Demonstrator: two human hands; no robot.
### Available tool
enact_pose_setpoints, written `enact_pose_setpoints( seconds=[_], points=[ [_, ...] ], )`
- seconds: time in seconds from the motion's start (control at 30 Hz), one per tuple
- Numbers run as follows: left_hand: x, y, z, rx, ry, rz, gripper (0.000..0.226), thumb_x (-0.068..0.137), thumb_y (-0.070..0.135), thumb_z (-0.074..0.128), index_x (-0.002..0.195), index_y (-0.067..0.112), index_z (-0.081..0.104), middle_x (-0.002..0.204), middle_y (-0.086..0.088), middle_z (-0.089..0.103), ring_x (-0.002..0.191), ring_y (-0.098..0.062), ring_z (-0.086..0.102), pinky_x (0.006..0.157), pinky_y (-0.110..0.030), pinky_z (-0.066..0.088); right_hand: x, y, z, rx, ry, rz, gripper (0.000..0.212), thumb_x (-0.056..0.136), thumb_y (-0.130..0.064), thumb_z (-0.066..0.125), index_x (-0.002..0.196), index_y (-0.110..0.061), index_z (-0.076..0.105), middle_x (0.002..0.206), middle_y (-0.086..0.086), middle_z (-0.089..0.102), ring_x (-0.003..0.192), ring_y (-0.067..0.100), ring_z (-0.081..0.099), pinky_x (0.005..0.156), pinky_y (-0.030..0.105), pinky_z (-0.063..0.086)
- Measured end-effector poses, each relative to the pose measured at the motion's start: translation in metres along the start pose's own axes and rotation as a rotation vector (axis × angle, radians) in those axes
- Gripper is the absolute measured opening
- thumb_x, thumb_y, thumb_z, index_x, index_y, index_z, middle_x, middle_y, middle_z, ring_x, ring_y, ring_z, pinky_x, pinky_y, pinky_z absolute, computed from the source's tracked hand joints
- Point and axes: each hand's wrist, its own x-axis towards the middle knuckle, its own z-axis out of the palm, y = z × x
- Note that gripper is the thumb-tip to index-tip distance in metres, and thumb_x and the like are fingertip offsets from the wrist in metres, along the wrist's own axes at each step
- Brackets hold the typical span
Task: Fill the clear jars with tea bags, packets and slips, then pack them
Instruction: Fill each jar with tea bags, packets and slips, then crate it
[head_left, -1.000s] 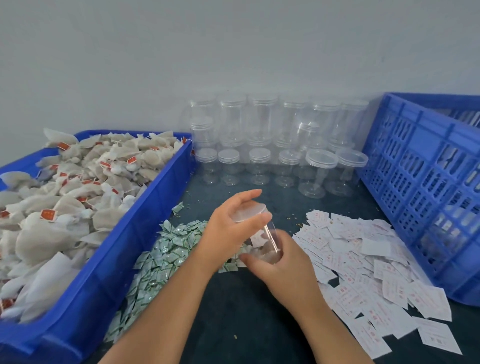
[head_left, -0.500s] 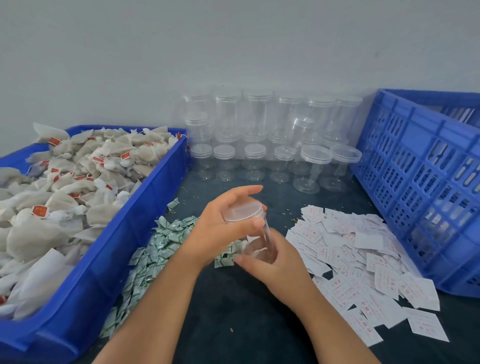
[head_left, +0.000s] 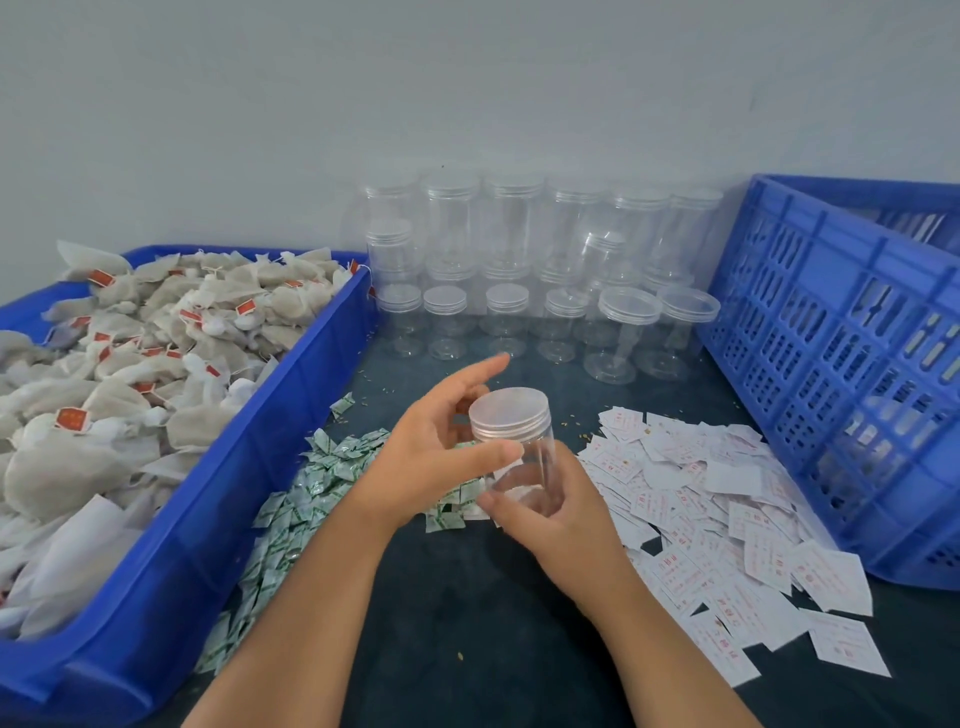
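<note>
packets, slips flank held jar

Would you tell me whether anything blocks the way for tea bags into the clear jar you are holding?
Yes: the frosted screw lid sits on the clear plastic jar gripped by the right hand; the left hand, fingers spread, is beside the lid.

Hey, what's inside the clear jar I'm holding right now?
Inside the jar nothing shows through the clear wall; it looks empty. A lid closes its top. The right hand wraps the base, so the very bottom is hidden.
</note>
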Motion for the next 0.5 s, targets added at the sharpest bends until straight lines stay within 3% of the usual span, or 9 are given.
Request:
enact_pose_setpoints(
  seconds=[0.07, 0.13, 0.23, 0.37, 0.43, 0.5],
  points=[
    [-0.002, -0.001, -0.003, 0.032, -0.015, 0.044, 0.059, 0.074, 0.028, 0.087, 0.127, 0.022, 0.064, 0.136, 0.005, 0.060, 0.128, -0.017, 0.061, 0.106, -0.046, 0.052, 0.000, 0.003, -0.001, -0.051, 0.016, -0.015, 0.063, 0.068, -0.058, 0.086, 0.124, -0.038, 0.065, 0.106, -0.011, 0.075, 0.075, 0.002, 0.065, 0.075, 0.022, 0.054],
    [-0.003, -0.002, -0.003, 0.010, -0.062, 0.059, 0.060, 0.074, 0.024, 0.086, 0.126, 0.017, 0.055, 0.150, 0.009, 0.055, 0.140, -0.014, 0.053, 0.109, -0.038, 0.049, -0.001, 0.005, -0.002, -0.106, -0.035, -0.011, 0.070, 0.066, -0.061, 0.087, 0.127, -0.036, 0.063, 0.106, -0.011, 0.073, 0.075, 0.006, 0.064, 0.076, 0.024, 0.053],
    [-0.005, -0.001, 0.000, 0.023, -0.104, 0.079, 0.073, 0.082, 0.014, 0.083, 0.145, 0.029, 0.050, 0.126, -0.001, 0.071, 0.123, -0.022, 0.066, 0.097, -0.031, 0.055, -0.002, 0.009, 0.000, -0.162, -0.045, -0.030, 0.067, 0.068, -0.061, 0.087, 0.127, -0.041, 0.061, 0.106, -0.013, 0.072, 0.077, 0.006, 0.068, 0.077, 0.023, 0.053],
    [-0.004, 0.000, 0.011, 0.275, 0.143, 0.141, 0.033, 0.081, 0.045, 0.078, 0.111, 0.034, 0.072, 0.106, 0.010, 0.074, 0.107, -0.012, 0.069, 0.090, -0.023, 0.052, -0.001, 0.015, 0.008, -0.333, 0.152, -0.099, 0.063, 0.071, -0.062, 0.087, 0.125, -0.046, 0.057, 0.115, -0.024, 0.067, 0.098, 0.004, 0.066, 0.080, 0.019, 0.052],
    [-0.002, -0.001, 0.013, 0.505, 0.257, 0.203, 0.035, 0.081, 0.056, 0.071, 0.103, 0.028, 0.070, 0.104, 0.016, 0.069, 0.107, -0.008, 0.065, 0.089, -0.019, 0.047, 0.001, 0.018, 0.008, -0.394, 0.234, -0.130, 0.065, 0.074, -0.052, 0.091, 0.128, -0.044, 0.056, 0.119, -0.027, 0.062, 0.105, 0.002, 0.060, 0.085, 0.023, 0.051],
    [-0.002, -0.003, 0.009, 0.620, 0.216, 0.245, 0.043, 0.084, 0.058, 0.066, 0.111, 0.024, 0.068, 0.111, 0.019, 0.065, 0.111, -0.007, 0.062, 0.095, -0.023, 0.047, 0.003, 0.021, 0.007, -0.414, 0.280, -0.133, 0.066, 0.075, -0.051, 0.090, 0.130, -0.043, 0.054, 0.121, -0.025, 0.060, 0.104, 0.002, 0.058, 0.085, 0.026, 0.051]
  ],
)
